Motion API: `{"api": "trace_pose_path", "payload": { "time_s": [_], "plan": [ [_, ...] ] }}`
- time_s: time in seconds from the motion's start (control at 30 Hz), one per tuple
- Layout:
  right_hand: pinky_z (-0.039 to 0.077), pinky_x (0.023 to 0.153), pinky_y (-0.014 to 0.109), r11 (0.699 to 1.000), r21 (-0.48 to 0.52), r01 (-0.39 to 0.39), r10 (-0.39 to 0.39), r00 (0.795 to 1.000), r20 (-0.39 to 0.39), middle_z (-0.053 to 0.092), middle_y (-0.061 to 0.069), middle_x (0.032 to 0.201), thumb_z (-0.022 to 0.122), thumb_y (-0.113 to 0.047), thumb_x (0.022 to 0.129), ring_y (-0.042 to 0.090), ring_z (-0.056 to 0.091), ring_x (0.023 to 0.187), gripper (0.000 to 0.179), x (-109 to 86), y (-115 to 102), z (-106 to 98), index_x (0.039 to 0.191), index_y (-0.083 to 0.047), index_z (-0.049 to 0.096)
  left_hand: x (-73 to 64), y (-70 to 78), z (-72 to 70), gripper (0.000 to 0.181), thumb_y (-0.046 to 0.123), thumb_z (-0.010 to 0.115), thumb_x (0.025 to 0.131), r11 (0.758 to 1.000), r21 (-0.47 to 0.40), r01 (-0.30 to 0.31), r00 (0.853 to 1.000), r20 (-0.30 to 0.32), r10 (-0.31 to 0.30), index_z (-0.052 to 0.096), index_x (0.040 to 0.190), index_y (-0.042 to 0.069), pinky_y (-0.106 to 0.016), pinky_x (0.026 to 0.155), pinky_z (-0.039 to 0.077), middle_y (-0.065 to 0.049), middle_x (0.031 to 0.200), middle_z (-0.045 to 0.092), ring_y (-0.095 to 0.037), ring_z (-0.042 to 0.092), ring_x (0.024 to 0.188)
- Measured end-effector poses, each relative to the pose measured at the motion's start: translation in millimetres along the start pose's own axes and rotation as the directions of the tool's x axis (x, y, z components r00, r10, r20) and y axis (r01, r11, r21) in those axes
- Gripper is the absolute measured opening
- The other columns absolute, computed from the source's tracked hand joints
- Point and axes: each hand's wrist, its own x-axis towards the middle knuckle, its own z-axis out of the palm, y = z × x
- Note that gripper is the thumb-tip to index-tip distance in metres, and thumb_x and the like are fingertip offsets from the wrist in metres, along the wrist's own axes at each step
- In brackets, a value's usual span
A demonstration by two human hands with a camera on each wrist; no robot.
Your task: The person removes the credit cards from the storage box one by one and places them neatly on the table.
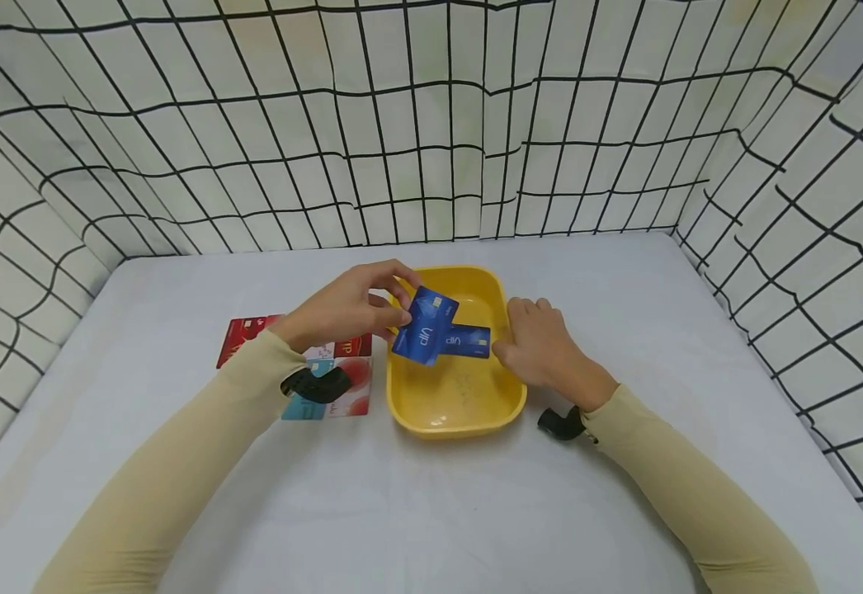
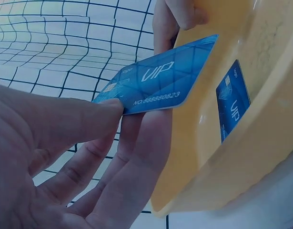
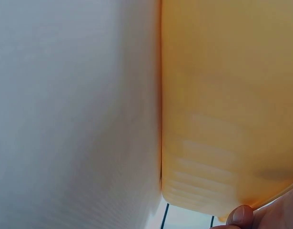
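Between thumb and fingers, my left hand (image 1: pixel 353 304) pinches a blue VIP card (image 1: pixel 426 326), held tilted over the left side of a yellow plastic basin (image 1: pixel 455 434). The left wrist view shows the thumb on top of this card (image 2: pixel 160 74) and fingers beneath it. A second blue VIP card (image 1: pixel 470 341) lies inside the basin, partly covered by the held one in the head view. At the basin's right side, my right hand (image 1: pixel 550 345) grips the rim, thumb on the inner side. Only a few fingertips (image 3: pixel 241 214) show at the rim in the right wrist view.
Left of the basin, several cards lie on the white table (image 1: pixel 431 511), partly hidden by my left forearm: a red card (image 1: pixel 242 337), a teal one (image 1: pixel 303 407) and a pinkish one (image 1: pixel 356 384). White walls with a black grid (image 1: pixel 431 124) enclose the table's back and sides.
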Motion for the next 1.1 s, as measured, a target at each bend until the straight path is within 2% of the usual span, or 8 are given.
{"api": "trace_pose_path", "payload": {
  "time_s": [0.3, 0.6, 0.8, 1.1],
  "plan": [
    [0.030, 0.080, 0.040, 1.000, -0.006, -0.004, 0.004, 1.000, 0.005, 0.051, 0.012, 0.096, 0.053, -0.032, 0.091, 0.030, 0.041, 0.095, 0.037, -1.7, 0, -1, 0.114, -0.003, 0.049, -15.3, -6.6, -9.7, 0.048, 0.018, 0.071, 0.095, 1.000, -0.013, 0.028, 0.999, -0.037, -0.028, 0.053, 0.139, 0.020, -0.046, 0.087, 0.065, -0.012, 0.127, 0.060, -0.029, 0.074, 0.107],
    [0.030, 0.080, 0.039, 1.000, -0.014, -0.002, 0.002, 1.000, -0.001, 0.051, 0.012, 0.096, 0.053, -0.032, 0.090, 0.030, 0.042, 0.095, 0.037, -1.5, -1, -1, 0.114, -0.003, 0.050, -30.7, -16.4, -22.4, 0.045, 0.022, 0.069, 0.097, 0.998, -0.028, 0.055, 0.996, -0.074, -0.057, 0.053, 0.138, 0.022, -0.045, 0.091, 0.064, -0.012, 0.128, 0.060, -0.027, 0.075, 0.104],
    [0.030, 0.080, 0.039, 1.000, -0.017, -0.004, 0.004, 1.000, 0.001, 0.051, 0.012, 0.096, 0.053, -0.032, 0.091, 0.030, 0.041, 0.095, 0.036, -0.8, -2, -1, 0.112, -0.003, 0.049, -40.5, -29.4, -31.4, 0.045, 0.023, 0.069, 0.098, 0.996, -0.055, 0.068, 0.993, -0.095, -0.073, 0.051, 0.139, 0.023, -0.045, 0.091, 0.064, -0.012, 0.126, 0.059, -0.028, 0.075, 0.103],
    [0.030, 0.080, 0.039, 1.000, -0.018, -0.016, 0.016, 1.000, 0.013, 0.052, 0.012, 0.096, 0.053, -0.031, 0.091, 0.030, 0.041, 0.095, 0.036, -0.4, -1, 0, 0.113, -0.003, 0.050, -53.2, -47.1, -38.7, 0.044, 0.023, 0.068, 0.098, 0.994, -0.100, 0.051, 0.990, -0.129, -0.064, 0.051, 0.139, 0.021, -0.045, 0.090, 0.064, -0.015, 0.123, 0.058, -0.030, 0.073, 0.104]
  ]
}}
